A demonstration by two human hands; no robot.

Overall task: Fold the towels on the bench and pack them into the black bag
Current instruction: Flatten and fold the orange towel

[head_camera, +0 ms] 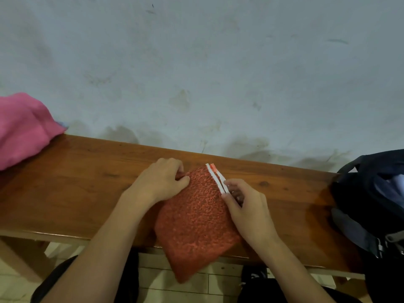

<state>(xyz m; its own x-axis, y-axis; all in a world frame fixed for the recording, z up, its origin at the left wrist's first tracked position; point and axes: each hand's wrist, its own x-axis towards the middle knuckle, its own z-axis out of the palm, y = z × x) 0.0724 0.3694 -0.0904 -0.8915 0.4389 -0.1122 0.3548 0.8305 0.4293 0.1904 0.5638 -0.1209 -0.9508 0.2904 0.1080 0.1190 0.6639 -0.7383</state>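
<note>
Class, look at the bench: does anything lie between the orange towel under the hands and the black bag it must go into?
Nothing visible does. The orange towel lies mid-bench under the left hand and right hand; only bare bench separates it from the black bag at the right end. The pink towel lies at the opposite end.

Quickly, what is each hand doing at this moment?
Left hand: fingers curled, gripping the folded orange-red terry towel at its far left corner.
Right hand: pinching the towel's white-striped edge.

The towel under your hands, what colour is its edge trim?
White with an orange stripe, on the red-orange towel; trim shows in the head view.
</note>
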